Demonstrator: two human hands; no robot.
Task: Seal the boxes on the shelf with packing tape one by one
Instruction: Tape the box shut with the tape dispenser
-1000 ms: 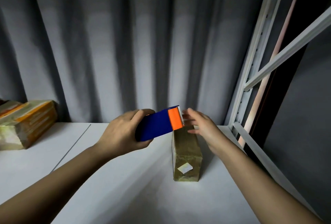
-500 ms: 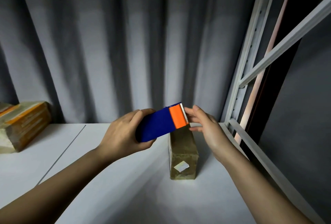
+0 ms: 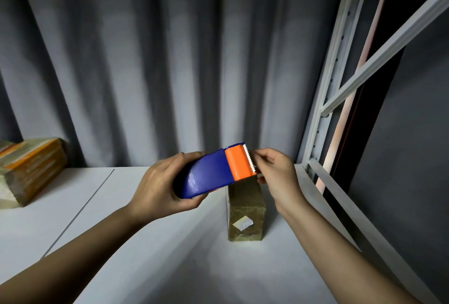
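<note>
I can read no text, brand or number anywhere from here. The small brown box [image 3: 245, 211] carries a pale sticker [image 3: 242, 222] on its near end, but its face looks blank or too blurred to read. The orange-banded package [image 3: 31, 170] at far left shows stripes only, no legible lettering. The blue-and-orange tape dispenser [image 3: 213, 172] bears no visible marking.
</note>
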